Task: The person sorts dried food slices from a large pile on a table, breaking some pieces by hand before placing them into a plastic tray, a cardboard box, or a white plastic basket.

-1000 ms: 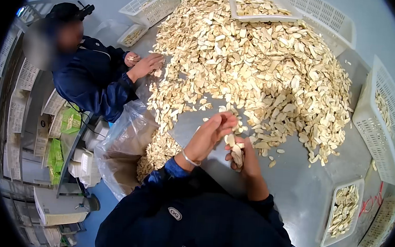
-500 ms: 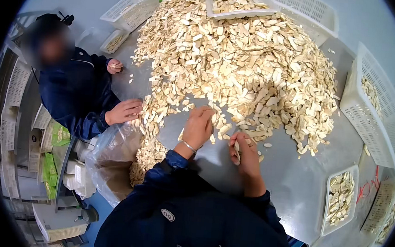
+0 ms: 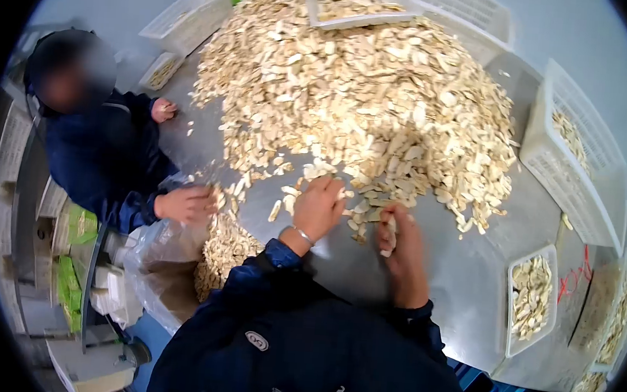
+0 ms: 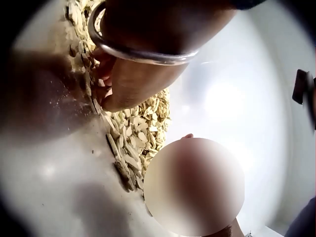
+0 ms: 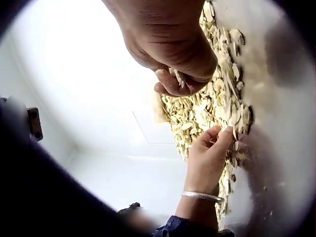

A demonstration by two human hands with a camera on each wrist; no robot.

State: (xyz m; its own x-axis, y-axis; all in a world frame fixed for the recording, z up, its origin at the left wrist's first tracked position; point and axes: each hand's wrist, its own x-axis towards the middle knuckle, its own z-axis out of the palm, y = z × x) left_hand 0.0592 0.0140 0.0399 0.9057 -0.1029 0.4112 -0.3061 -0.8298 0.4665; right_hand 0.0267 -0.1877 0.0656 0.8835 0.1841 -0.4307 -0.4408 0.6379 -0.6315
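A broad heap of pale dried slices (image 3: 365,97) covers the steel table. At its near edge my left hand (image 3: 317,209), with a bracelet on the wrist, reaches down among loose slices. Its thumb and fingers bend toward them in the right wrist view, the thumb tip right at a slice (image 5: 231,118); I cannot tell whether it pinches one. My right hand (image 3: 406,251), just right of it and close over the table, has its fingers curled round a few slices (image 3: 391,235). Their pale edges show between the fingers in the right wrist view.
White baskets (image 3: 574,161) stand around the heap. A small tray (image 3: 531,301) of slices sits at right, another tray (image 3: 361,10) on the heap's far side. At left, another person's hand (image 3: 186,204) is over a lined bag (image 3: 164,273) of slices. Red string (image 3: 576,276) lies at right.
My hands, close together earlier, have parted; the left went down to the heap's near edge. My right hand keeps its slices. The other person's hand moved to the bag, and the view shifted.
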